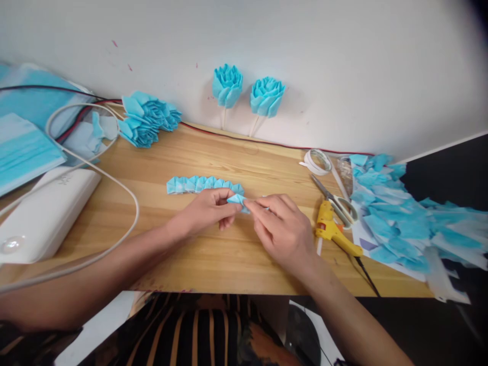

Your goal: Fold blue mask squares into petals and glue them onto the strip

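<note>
while the left hand and right hand pinched a blue piece, fingers closed, a pleated strip lay at its ten o'clock.

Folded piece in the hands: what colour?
Light blue. The folded piece shows best in the head view, the only one here.

A light wood-grain table spreads beneath the left hand and right hand. Beyond them stands a pale, evenly lit wall with a few small reddish marks. Well right of the right hand, below the wall's slanting edge, is a dark area.
</note>
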`<action>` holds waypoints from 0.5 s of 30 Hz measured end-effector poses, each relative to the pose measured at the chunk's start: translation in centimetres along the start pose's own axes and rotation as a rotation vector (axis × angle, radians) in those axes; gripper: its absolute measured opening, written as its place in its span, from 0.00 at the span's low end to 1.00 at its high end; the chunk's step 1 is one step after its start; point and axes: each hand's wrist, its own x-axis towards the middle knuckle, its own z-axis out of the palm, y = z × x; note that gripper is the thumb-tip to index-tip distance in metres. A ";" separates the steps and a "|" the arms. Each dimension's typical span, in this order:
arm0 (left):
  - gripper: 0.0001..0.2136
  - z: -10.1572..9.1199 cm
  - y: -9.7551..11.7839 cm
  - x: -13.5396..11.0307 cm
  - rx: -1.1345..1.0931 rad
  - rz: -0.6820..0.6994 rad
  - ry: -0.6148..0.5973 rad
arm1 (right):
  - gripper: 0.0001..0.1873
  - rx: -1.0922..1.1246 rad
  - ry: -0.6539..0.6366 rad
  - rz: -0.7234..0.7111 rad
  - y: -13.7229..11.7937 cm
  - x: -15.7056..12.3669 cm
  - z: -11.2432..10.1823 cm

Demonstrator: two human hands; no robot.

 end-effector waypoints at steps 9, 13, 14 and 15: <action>0.14 0.0 -0.4 0.0 -0.064 0.080 -0.054 | 0.16 -0.103 0.053 -0.050 0.2 0.0 0.1; 0.16 0.1 -0.4 0.0 -0.100 0.082 -0.040 | 0.15 -0.124 0.057 -0.055 0.2 0.0 0.0; 0.16 0.1 -0.4 0.0 -0.106 0.076 -0.030 | 0.15 -0.128 0.057 -0.056 0.1 0.1 -0.1; 0.17 0.2 -0.4 0.0 -0.105 0.069 -0.020 | 0.14 -0.133 0.057 -0.060 0.1 0.1 -0.1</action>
